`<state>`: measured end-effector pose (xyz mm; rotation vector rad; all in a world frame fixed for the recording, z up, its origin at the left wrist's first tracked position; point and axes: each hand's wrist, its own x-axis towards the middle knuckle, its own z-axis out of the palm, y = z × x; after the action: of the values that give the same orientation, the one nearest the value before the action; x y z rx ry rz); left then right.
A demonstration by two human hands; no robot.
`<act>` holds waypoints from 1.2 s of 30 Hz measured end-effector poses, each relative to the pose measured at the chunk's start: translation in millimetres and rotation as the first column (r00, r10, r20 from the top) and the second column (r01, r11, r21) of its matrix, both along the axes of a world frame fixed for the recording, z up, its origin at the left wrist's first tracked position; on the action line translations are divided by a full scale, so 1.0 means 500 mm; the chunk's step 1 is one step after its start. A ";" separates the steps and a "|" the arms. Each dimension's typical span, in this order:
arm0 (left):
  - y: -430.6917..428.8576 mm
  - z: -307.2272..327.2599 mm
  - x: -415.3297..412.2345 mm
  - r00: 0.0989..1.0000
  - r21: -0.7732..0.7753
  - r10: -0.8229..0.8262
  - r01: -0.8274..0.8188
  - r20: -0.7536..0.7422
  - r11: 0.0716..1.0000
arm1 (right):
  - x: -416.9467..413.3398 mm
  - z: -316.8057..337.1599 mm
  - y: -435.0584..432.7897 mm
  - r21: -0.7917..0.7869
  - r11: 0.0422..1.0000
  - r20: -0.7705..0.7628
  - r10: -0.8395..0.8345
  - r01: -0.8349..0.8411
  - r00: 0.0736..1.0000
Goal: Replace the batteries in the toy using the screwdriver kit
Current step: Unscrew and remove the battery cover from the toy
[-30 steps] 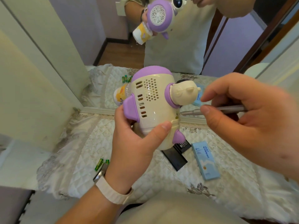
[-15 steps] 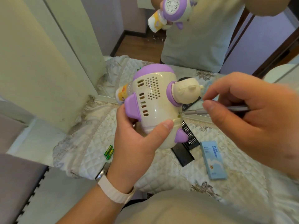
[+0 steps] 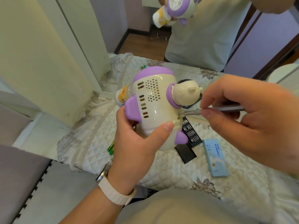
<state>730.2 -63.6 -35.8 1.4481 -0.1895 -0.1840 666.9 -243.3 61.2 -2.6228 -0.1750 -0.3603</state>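
My left hand (image 3: 137, 149) grips a cream and purple toy (image 3: 155, 101) from below, thumb across its lower body. My right hand (image 3: 252, 125) pinches a slim grey screwdriver (image 3: 215, 110) between thumb and fingers. Its tip sits at a small hole on the toy's side, just under the toy's head. A black bit tray (image 3: 191, 133) of the screwdriver kit lies open on the quilt under the toy, with its black cover (image 3: 186, 152) beside it. Green batteries (image 3: 111, 147) lie on the quilt left of my wrist.
A light blue box (image 3: 215, 159) lies on the white quilted cover (image 3: 169, 170) to the right of the kit. A mirror (image 3: 178, 38) stands behind the table and reflects the toy, me and more batteries (image 3: 143, 67). A cream wall panel (image 3: 40, 62) is at left.
The screwdriver tip has moved left to the hole in the toy's side. My view has shifted, so the table appears further right and lower.
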 end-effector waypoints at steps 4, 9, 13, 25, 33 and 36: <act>0.006 -0.004 -0.004 1.000 -0.001 0.005 -0.005 -0.002 1.000 | -0.001 0.000 0.006 0.014 1.000 -0.012 0.000 0.000 1.000; 0.009 -0.006 -0.005 1.000 -0.005 -0.023 0.023 0.005 1.000 | -0.005 0.002 0.009 0.020 0.999 0.018 -0.038 0.038 0.999; 0.005 -0.010 -0.006 0.998 0.000 -0.059 0.059 0.008 0.998 | -0.014 0.005 0.007 0.011 0.999 0.041 -0.049 0.049 0.998; -0.029 -0.021 0.001 0.984 0.007 -0.179 0.179 -0.003 0.984 | -0.049 0.014 -0.013 -0.007 0.994 -0.017 -0.110 0.110 0.994; -0.066 -0.017 -0.003 0.967 -0.024 -0.256 0.256 0.006 0.966 | -0.082 0.006 -0.028 -0.011 0.963 0.004 -0.269 0.269 0.963; -0.078 -0.019 -0.002 0.962 0.014 -0.274 0.273 0.022 0.962 | -0.096 0.004 -0.031 0.012 0.957 0.015 -0.290 0.290 0.957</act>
<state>729.4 -102.8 -45.4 1.4321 -0.4094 -0.3943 619.0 -259.1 63.1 -2.6384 0.2097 -0.4802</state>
